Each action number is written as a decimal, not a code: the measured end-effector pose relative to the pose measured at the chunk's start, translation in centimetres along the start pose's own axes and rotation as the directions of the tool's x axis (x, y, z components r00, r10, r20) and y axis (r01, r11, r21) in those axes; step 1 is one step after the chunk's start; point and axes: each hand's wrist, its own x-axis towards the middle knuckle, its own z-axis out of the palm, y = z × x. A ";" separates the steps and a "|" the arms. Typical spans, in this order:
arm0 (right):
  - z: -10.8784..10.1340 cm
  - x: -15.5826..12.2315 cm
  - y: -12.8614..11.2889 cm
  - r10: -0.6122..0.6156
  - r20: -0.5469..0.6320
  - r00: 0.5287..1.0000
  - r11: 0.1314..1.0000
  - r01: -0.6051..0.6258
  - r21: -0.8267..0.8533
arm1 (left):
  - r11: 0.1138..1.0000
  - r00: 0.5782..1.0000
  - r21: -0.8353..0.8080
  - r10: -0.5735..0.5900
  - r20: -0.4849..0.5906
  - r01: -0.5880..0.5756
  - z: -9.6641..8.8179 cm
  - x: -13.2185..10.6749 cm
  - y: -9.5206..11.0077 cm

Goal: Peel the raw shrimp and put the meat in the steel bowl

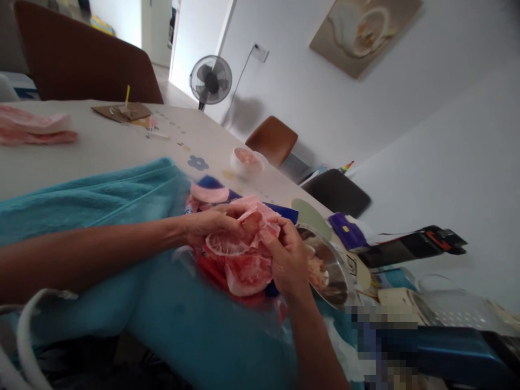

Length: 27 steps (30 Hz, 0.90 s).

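Observation:
My left hand (pixel 219 223) and my right hand (pixel 290 257) meet over the blue towel, fingers closed on a pink pomelo segment (pixel 252 225) with its pale membrane partly pulled open. The left fingers grip its left side, the right thumb and fingers its right side. Just below lie pieces of thick pink pomelo peel (pixel 247 273) and a pale-rimmed piece (pixel 226 244), on red and blue plastic. Another strip of peel (pixel 209 193) sits behind the left hand. To the right of my right hand stands a steel bowl (pixel 339 276) with pale pink scraps inside.
A white bowl (pixel 244 162) of pink flesh stands farther back on the white table (pixel 134 146). More peel (pixel 36 127) lies at the far left. A blue towel (pixel 89 200) covers the near edge. A purple pack (pixel 345 230) and a dark blue object (pixel 455 352) crowd the right.

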 end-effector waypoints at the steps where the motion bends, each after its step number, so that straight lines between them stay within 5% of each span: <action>1: 0.3 -0.1 0.2 0.007 -0.038 0.999 0.999 -0.005 0.053 | 1.000 1.000 -0.010 0.002 0.008 -0.002 0.0 0.0 0.1; 6: 1.9 -0.7 0.0 0.113 -0.184 0.976 0.957 -0.057 0.283 | 0.995 0.999 -0.089 0.035 0.008 -0.034 0.3 -0.2 0.2; 11: 2.8 -0.5 -0.8 0.211 -0.245 0.946 0.878 -0.074 0.473 | 0.987 0.994 -0.147 0.045 -0.100 -0.059 0.1 -0.1 0.8; 21: 1.0 0.0 -1.5 0.324 0.036 0.945 0.879 -0.314 0.360 | 0.986 0.979 0.123 0.133 -0.154 -0.115 -0.6 0.4 0.8; 27: 1.2 0.3 -0.3 0.362 0.025 0.932 0.872 -0.348 0.345 | 0.971 0.962 0.219 0.144 -0.232 -0.092 -0.1 0.6 0.1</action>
